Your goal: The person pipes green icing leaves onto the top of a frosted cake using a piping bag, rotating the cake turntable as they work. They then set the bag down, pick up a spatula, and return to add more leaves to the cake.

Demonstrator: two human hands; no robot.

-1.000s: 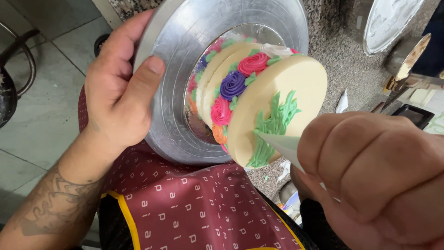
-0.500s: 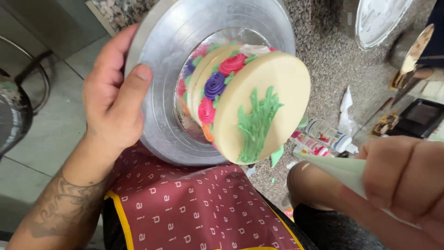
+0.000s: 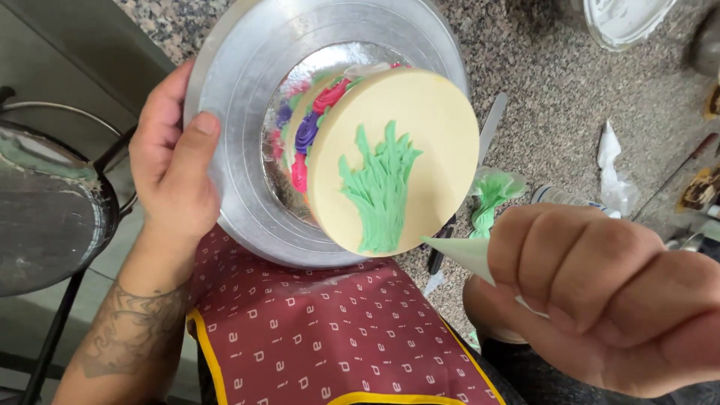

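Cake [image 3: 442,127]: one round, cream-coloured cake, tilted steeply so that its flat top faces the camera, standing on one silver round board [image 3: 240,75] at the centre of the view. One cluster of green piped blades [image 3: 381,187] rises on the top face. Along the cake's side, at about 9 o'clock from the green cluster, piped flowers show: at least two pink [image 3: 300,172] and two purple [image 3: 306,132]; the rest of the ring is hidden. Left hand [image 3: 169,169]: at 9 o'clock of the board, closed on its rim, thumb lying over the upper face, fingers behind it. Right hand [image 3: 600,292]: at 4 o'clock, curled into a tight fist round one piping bag [image 3: 461,253]; the bag's pale tip points toward the cake's lower edge, just beside it but apart. Speckled stone tabletop [image 3: 555,82] lies behind, from 12 to 3 o'clock, bearing a second piping bag with green icing [image 3: 491,195] and one crumpled white scrap [image 3: 611,161]. One patterned red apron [image 3: 315,337] fills 6 o'clock. One dark round stool [image 3: 45,217] stands at 9 o'clock.
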